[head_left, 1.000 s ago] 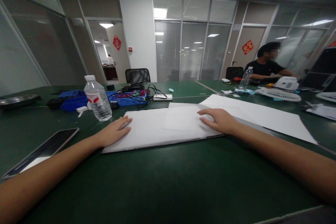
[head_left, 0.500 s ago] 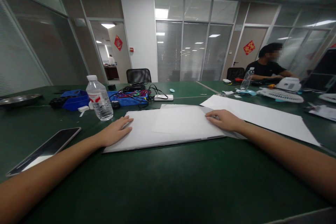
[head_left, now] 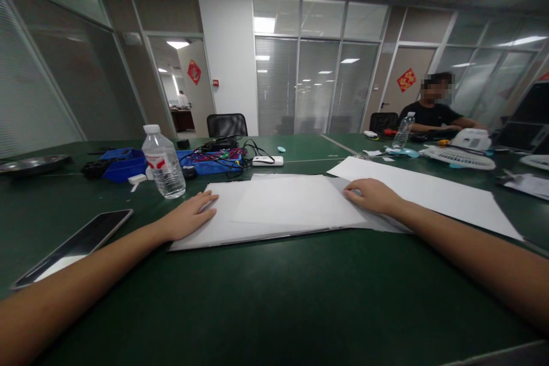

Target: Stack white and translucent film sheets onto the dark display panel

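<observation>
Presently, the white sheets [head_left: 283, 200] lie right of the water bottle [head_left: 165, 164]. My left hand [head_left: 189, 217], in front of the bottle, rests on them, fingers extended. My right hand [head_left: 374, 196], well right of the bottle, has curled fingers; whether they grip, I cannot tell.

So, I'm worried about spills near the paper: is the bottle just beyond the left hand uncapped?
No, the bottle just beyond the left hand has a white cap on its mouth.
</observation>
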{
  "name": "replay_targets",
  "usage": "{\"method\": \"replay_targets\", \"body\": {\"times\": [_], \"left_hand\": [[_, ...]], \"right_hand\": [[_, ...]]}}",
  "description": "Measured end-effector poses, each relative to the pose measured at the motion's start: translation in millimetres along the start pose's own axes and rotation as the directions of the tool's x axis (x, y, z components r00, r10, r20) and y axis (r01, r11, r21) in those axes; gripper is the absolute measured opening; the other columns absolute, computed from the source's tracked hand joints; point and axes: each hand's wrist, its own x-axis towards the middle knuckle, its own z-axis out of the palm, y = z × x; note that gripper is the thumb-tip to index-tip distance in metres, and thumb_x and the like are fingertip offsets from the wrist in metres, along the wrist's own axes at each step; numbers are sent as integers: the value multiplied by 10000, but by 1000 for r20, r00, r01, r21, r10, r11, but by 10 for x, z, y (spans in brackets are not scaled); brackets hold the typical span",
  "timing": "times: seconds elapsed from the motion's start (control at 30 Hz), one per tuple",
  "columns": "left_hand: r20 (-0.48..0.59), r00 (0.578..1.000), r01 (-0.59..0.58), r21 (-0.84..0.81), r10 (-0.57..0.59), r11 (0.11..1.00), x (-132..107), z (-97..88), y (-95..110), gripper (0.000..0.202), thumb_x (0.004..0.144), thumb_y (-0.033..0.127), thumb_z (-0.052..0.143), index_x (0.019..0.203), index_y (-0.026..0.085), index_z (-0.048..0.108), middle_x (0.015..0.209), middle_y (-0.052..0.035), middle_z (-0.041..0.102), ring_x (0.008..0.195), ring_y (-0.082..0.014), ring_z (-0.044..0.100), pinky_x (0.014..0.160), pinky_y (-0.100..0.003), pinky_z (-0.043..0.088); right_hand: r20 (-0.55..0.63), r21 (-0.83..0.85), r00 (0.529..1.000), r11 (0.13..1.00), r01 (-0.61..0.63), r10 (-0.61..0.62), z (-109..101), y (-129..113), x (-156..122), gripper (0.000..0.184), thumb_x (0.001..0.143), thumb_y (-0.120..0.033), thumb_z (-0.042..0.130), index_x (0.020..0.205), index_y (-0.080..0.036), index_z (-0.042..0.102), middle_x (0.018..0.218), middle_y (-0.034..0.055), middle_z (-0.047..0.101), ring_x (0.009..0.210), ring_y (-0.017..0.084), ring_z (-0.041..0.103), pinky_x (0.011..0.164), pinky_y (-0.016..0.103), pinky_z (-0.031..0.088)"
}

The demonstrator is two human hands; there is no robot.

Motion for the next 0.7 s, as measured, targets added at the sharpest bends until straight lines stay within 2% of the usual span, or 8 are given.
{"method": "replay_targets", "body": {"times": [0.13,0.27,0.33,0.43,0.5,0.57,0.7], "left_hand": [[8,1000,-1,12,1,1000,7,7,-12,865,949,695,373,1588,121,468,1703,-160,348,1591,-350,273,1296,-508,231],[7,1000,2,9,-2,1000,13,17,-22,866,953,705,356,1588,127,472,1703,-156,350,1588,-351,282,1294,-511,233],[8,1000,-2,5,2,1000,10,16,-19,872,955,711,349,1588,124,472,1704,-161,346,1588,-351,281,1296,-510,228],[11,1000,0,-3,0,1000,1,9,-7,881,955,717,343,1588,117,468,1704,-166,345,1591,-351,272,1296,-515,223],[7,1000,2,-7,-2,1000,-3,4,3,880,953,720,351,1583,118,475,1698,-165,354,1588,-355,279,1294,-520,230],[0,1000,2,-10,-2,1000,-4,2,9,878,950,719,361,1576,115,485,1691,-165,367,1585,-355,286,1293,-519,234],[-12,1000,5,-20,-5,1000,0,3,4,882,944,726,379,1577,120,485,1694,-154,359,1582,-356,289,1292,-519,242]], "right_hand": [[31,126,994,987,96,-101,49,-75,-14,513,1002,-570,458,1309,-274,743,1373,57,712,1247,298,661,1124,497,482],[-12,250,985,953,171,-174,48,-116,-8,561,1006,-610,454,1390,-276,689,1471,56,646,1366,299,583,1231,545,358],[-40,178,991,975,135,-130,20,-97,5,556,1019,-604,417,1338,-265,721,1411,65,688,1316,299,617,1195,528,400],[-38,53,998,997,60,-58,-28,-55,26,587,1023,-605,380,1195,-218,787,1229,114,768,1133,324,695,1048,512,501],[-25,29,998,998,54,-53,-43,-47,32,603,1017,-614,384,1114,-201,812,1131,133,791,1043,333,713,999,516,515],[-10,45,997,996,78,-78,-38,-63,33,590,1014,-611,392,1107,-213,818,1136,120,793,1045,323,716,1005,501,517],[20,135,986,977,164,-168,12,-126,27,537,1014,-597,427,1210,-255,791,1290,66,753,1192,287,688,1097,471,493]]}}
